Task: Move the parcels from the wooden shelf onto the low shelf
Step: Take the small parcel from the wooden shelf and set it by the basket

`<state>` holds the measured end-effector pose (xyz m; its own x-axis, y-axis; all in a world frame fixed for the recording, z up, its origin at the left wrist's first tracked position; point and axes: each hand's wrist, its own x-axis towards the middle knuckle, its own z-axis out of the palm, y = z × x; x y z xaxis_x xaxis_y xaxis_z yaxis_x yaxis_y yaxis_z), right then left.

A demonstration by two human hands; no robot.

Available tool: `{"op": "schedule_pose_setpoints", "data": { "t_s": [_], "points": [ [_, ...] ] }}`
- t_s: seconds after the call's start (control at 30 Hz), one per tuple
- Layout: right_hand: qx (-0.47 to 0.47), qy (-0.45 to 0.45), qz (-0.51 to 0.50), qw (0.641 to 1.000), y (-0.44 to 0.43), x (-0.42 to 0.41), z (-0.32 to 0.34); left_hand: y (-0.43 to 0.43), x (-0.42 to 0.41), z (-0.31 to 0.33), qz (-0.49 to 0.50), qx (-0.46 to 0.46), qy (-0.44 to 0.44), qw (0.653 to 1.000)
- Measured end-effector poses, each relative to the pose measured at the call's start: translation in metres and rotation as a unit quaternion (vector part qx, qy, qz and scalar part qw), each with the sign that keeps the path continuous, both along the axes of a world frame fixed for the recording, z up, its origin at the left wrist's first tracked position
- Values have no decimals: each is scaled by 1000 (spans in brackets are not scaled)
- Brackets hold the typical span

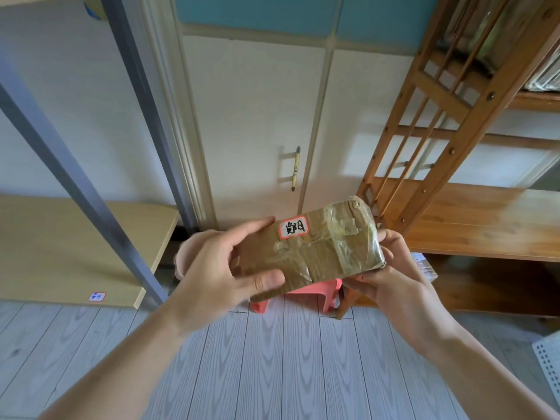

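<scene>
Both hands gripped one parcel [309, 250] in mid-air, left hand [224, 268] on its near-left end, right hand [385, 274] under its right end; its long axis ran left-right, and the low shelf [75, 247] lay off to the left, nearer the left hand, the wooden shelf [472, 219] to the right

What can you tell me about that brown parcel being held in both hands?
The parcel is a flat, oblong packet that looks like brown cardboard, wrapped with strips of clear, shiny tape that wrinkle most at its right end. A small white sticker with a red border and black handwritten characters sits on its upper face. It is held in mid-air, tilted with the right end higher, in front of a pink stool. The left hand grips its left end, thumb on top; the right hand holds the right end.
</scene>
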<state>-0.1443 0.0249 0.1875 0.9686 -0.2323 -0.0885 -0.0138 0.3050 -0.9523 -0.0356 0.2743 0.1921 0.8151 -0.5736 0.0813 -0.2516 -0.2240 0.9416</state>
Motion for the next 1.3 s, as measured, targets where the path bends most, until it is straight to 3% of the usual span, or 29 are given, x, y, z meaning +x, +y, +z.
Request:
{"op": "schedule_pose_setpoints", "data": {
  "t_s": [0.17, 0.27, 0.33, 0.4, 0.47, 0.63, 0.73, 0.83, 0.93, 1.13, 1.3],
  "points": [
    [-43, 5, -77, 996, 22, -2, -9, 6, -27, -8, 9, 11, -36, 999],
    [-37, 0, -203, 978, 54, 2, -14, 18, -32, -8, 58, -79, 40, 994],
    [-112, -28, -182, 977, 85, 1, -13, 26, -38, -14, 73, -164, 163, 970],
    [-179, -54, -93, 978, 118, -2, -14, 38, -44, -20, 76, -213, 265, 937],
    [-214, -49, -34, 975, 148, -5, -16, 57, -47, -21, 71, -229, 300, 923],
    [-246, -68, -35, 966, 198, 1, -7, 126, -32, -13, -23, -212, 260, 942],
    [-189, -57, -47, 979, 221, -1, 4, 166, -22, 4, -73, -245, 325, 911],
    [-123, -48, -50, 990, 239, -3, 18, 188, -7, 30, 34, -285, 349, 892],
    [-85, -60, -48, 993, 259, 1, 25, 197, 7, 46, 108, -313, 259, 908],
    [-45, -72, -155, 984, 304, 34, 25, 253, 13, 34, 140, -338, 211, 906],
    [-42, -100, -41, 993, 354, 64, 15, 312, 31, 22, 253, -385, 226, 858]
  ]
}}
